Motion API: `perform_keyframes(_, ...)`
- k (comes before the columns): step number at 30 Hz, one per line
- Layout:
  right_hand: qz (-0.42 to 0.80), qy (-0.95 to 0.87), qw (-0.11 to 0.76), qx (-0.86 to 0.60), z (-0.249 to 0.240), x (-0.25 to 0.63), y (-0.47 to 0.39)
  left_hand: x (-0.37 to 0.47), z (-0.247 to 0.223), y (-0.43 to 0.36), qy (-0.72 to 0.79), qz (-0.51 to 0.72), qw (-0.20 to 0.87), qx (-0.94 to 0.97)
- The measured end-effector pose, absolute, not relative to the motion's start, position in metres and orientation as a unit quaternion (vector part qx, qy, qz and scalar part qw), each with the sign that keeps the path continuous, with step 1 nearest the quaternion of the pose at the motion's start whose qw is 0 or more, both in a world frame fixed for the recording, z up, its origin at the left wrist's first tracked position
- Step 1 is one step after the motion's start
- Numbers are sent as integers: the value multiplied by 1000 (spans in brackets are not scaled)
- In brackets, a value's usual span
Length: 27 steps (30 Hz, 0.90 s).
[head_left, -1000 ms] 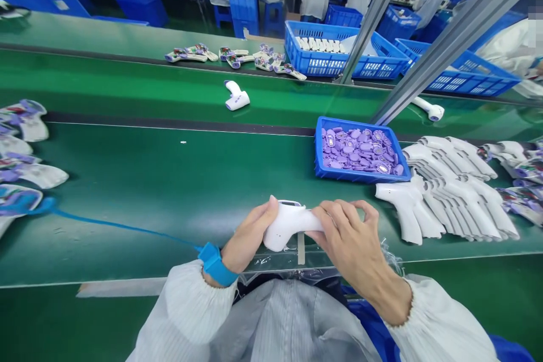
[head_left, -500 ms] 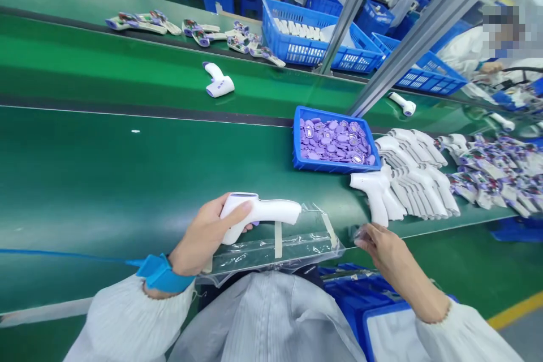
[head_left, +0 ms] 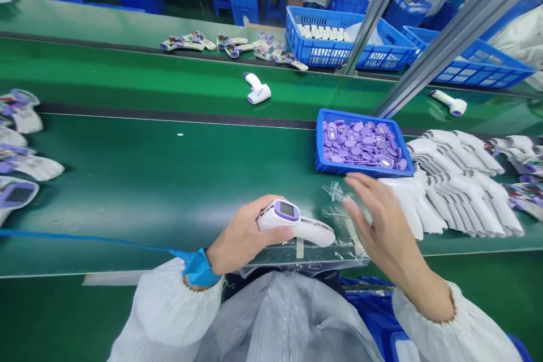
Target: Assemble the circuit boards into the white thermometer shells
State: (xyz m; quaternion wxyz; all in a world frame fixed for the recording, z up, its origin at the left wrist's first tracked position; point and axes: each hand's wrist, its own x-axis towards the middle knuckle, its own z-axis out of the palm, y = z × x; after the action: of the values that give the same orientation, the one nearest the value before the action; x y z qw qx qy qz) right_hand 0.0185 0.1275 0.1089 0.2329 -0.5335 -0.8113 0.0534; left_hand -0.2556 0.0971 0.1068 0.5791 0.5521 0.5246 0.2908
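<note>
My left hand is wrapped round a white infrared thermometer, its purple-rimmed display turned up towards me and its handle pointing right. My right hand hovers with fingers apart, holding nothing that I can see. Just left of its fingertips lies a crumpled piece of clear film. Beneath both hands a clear plastic bag with strips of tape hangs at the bench edge. Beside my right hand stand stacked white thermometer shells, partly hidden by that hand.
A blue tray of purple parts stands behind my right hand. More thermometer halves lie at the left. One thermometer is on the green belt. Metal posts rise at the right, near blue crates. A blue cord runs from my left wrist.
The thermometer has been turned so its display shows. My right hand has moved up and left and opened; the film it pinched appears to lie on the bench. The view has shifted left.
</note>
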Motion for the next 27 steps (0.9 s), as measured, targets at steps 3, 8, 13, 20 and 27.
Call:
perform_keyframes(3,304,-797,199,-482,125,-10,117,-254,105,93,497,305,603,545)
perform_keyframes(8,637,-585,139,-482,126,-48,97,-252,89,79,617,307,408,599)
perform_keyframes(13,611,-627,172,-452,129,-50,89,-265,68,66,597,276,270,703)
perform_keyframes(20,570,-692,169,-409,125,-44,86,-277,70,69,542,255,321,734)
perform_keyframes(27,537,-689,264,-410,112,-55,99,-257,105,78,572,223,450,648)
